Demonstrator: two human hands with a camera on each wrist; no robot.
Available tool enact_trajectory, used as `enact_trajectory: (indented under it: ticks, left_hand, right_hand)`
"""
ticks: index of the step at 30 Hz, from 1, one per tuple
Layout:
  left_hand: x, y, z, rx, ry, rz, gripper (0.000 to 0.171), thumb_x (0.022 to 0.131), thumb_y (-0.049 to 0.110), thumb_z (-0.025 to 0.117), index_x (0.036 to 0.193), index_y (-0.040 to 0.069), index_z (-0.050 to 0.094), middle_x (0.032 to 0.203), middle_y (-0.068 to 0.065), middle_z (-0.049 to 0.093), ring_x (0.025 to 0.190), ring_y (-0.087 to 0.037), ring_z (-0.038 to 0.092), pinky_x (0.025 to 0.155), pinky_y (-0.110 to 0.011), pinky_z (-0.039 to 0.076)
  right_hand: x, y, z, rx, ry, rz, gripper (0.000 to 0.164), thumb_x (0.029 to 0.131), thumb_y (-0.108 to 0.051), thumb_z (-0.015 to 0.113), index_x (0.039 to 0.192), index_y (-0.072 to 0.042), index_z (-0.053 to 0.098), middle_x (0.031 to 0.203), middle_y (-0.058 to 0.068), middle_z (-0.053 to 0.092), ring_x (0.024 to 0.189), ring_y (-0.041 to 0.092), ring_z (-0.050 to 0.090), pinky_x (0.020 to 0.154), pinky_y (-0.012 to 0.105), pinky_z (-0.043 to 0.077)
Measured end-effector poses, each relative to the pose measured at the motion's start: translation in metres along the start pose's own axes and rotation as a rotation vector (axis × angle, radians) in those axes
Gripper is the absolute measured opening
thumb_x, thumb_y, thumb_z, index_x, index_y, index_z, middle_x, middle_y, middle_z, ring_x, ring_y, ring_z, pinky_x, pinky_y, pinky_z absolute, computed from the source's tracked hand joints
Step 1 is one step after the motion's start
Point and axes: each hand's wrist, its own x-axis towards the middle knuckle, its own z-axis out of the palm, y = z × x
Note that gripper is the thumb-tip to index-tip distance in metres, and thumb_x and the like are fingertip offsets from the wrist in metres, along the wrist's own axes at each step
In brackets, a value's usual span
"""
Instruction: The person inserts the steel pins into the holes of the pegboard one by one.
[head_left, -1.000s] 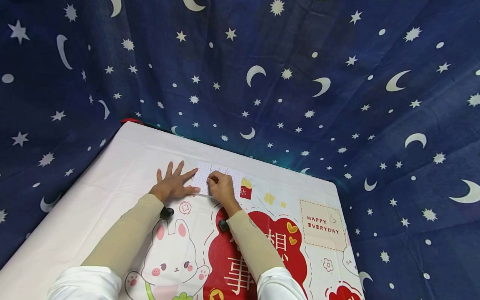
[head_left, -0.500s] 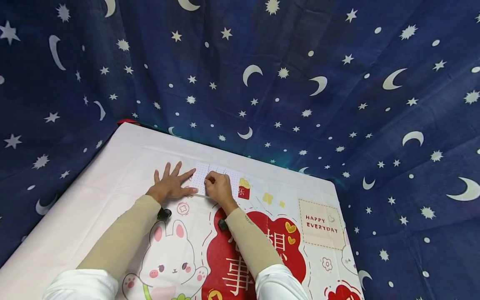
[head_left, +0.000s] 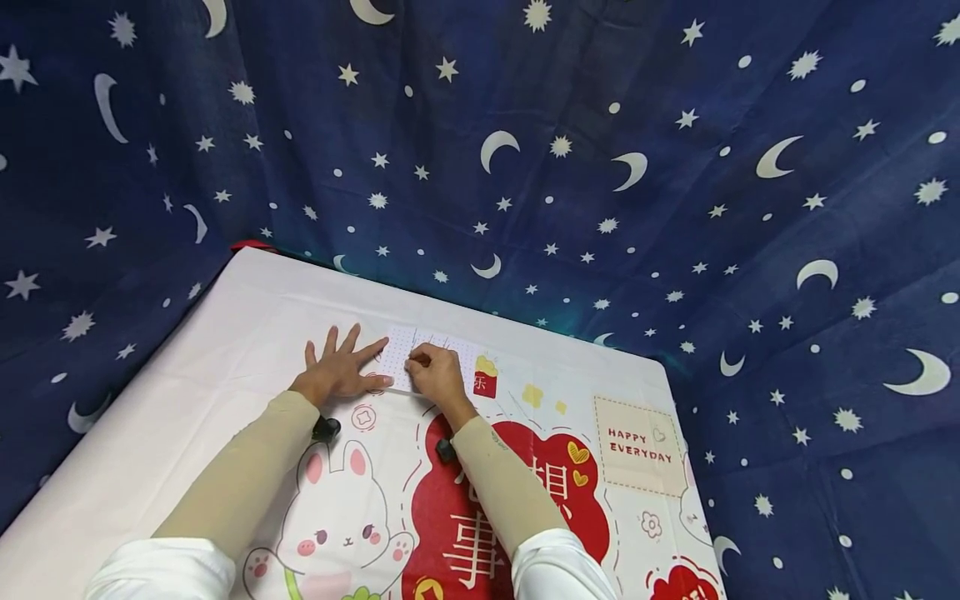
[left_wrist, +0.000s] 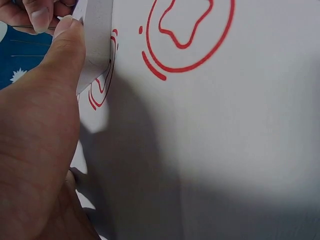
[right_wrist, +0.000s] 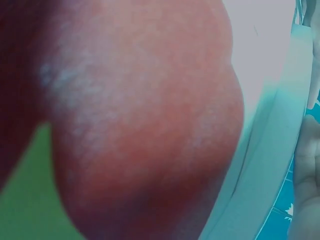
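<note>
I locate the dotted board point(head_left: 395, 360) just below the centre of the head view, on the printed tablecloth point(head_left: 300, 292). The left hand point(head_left: 339, 371) lies with fingers spread and straight, its thumb touching the board's side. The right hand point(head_left: 437, 373) pinches a thin rod point(left_wrist: 22, 26), visible at the upper left of the left wrist view; the right wrist view is too blurred to add detail. For the step in hand, which I judge to be setting the rod, I would brace the board, grip the rod low, align it square to the surface and press lightly; a slanted push could bend it. Count: hands, two; boards, one; pinched rods, one; other rods point(left_wrist: 30, 43) in the left wrist view, two. The head view shows three thin strokes; I cannot tell whether these include the pinched one.
</note>
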Motion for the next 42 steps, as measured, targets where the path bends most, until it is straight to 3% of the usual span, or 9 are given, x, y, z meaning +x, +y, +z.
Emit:
enact_trajectory:
  ticks: [8, 16, 22, 30, 38, 42]
  left_hand:
    - [-0.0003, 0.0006, 0.0003, 0.005, 0.008, 0.012, 0.089, 0.094, 0.072, 0.057, 0.166, 0.033, 0.023, 0.175, -0.024, 0.0, 0.159, -0.056, -0.012, 0.118, -0.083, -0.007]
    - [-0.0019, 0.0019, 0.0001, 0.013, 0.013, 0.013, 0.088, 0.095, 0.072, 0.056, 0.166, 0.033, 0.023, 0.175, -0.023, 0.0, 0.159, -0.056, -0.011, 0.119, -0.083, -0.006]
    - [-0.0013, 0.0029, 0.0005, 0.013, 0.008, 0.014, 0.089, 0.094, 0.073, 0.057, 0.166, 0.033, 0.023, 0.175, -0.023, -0.001, 0.159, -0.056, -0.011, 0.119, -0.083, -0.006]
    - [-0.0027, 0.005, -0.0023, 0.017, 0.017, 0.015, 0.088, 0.095, 0.072, 0.056, 0.166, 0.032, 0.023, 0.175, -0.024, 0.001, 0.159, -0.057, -0.01, 0.119, -0.083, -0.005]
    - [0.0005, -0.0022, 0.0048, 0.005, 0.004, 0.006, 0.091, 0.092, 0.075, 0.056, 0.166, 0.033, 0.023, 0.175, -0.023, 0.0, 0.159, -0.056, -0.011, 0.119, -0.082, -0.007]
    - [0.0011, -0.0032, 0.0048, 0.01, 0.019, 0.017, 0.09, 0.093, 0.074, 0.057, 0.166, 0.033, 0.023, 0.175, -0.024, 0.0, 0.158, -0.057, -0.011, 0.118, -0.083, -0.007]
  right_hand:
    - [0.0004, -0.0007, -0.0002, -0.007, -0.012, 0.027, 0.011, 0.094, -0.011, 0.076, 0.105, -0.01, 0.079, 0.096, 0.003, 0.08, 0.084, 0.01, 0.066, 0.083, 0.025, 0.06]
    - [0.001, 0.0003, 0.0004, -0.038, -0.009, -0.01, 0.01, 0.095, -0.016, 0.076, 0.103, -0.011, 0.081, 0.094, 0.001, 0.081, 0.084, 0.009, 0.066, 0.081, 0.023, 0.058]
    - [0.0018, -0.0002, 0.0005, -0.066, 0.015, -0.031, 0.011, 0.098, -0.016, 0.073, 0.092, -0.013, 0.081, 0.091, 0.0, 0.081, 0.084, 0.011, 0.063, 0.081, 0.024, 0.054]
    - [0.0053, -0.0075, 0.0038, -0.117, 0.061, -0.041, 0.017, 0.095, -0.012, 0.074, 0.079, -0.012, 0.075, 0.079, 0.0, 0.077, 0.075, 0.01, 0.058, 0.071, 0.02, 0.046]
    - [-0.0022, -0.0038, 0.0079, -0.059, 0.041, 0.054, 0.007, 0.097, -0.016, 0.074, 0.095, -0.012, 0.079, 0.09, 0.001, 0.079, 0.084, 0.01, 0.061, 0.08, 0.024, 0.054]
    - [-0.0034, -0.005, 0.0071, -0.036, 0.033, 0.064, 0.011, 0.097, -0.015, 0.074, 0.104, -0.01, 0.08, 0.095, 0.003, 0.078, 0.087, 0.011, 0.062, 0.083, 0.026, 0.056]
